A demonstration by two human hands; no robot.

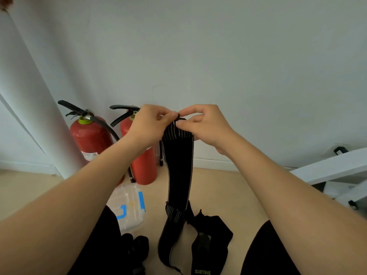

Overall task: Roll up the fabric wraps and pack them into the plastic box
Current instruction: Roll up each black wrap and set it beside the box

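Lifted bare forearms above the clear plastic box with blue latches (131,221). Pinched with left hand (151,124) and right hand (202,126) the top end of a long black striped fabric wrap (179,171), hung right of that box, probably to start rolling tight.

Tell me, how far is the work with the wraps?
Done: no wrap shows in the plastic box; the dark bundles near it may be rolled ones, unclear. In hand: left hand and right hand pinch the top end of a black wrap that hangs unrolled. Left: rolling it and the second wrap on the floor, then packing.
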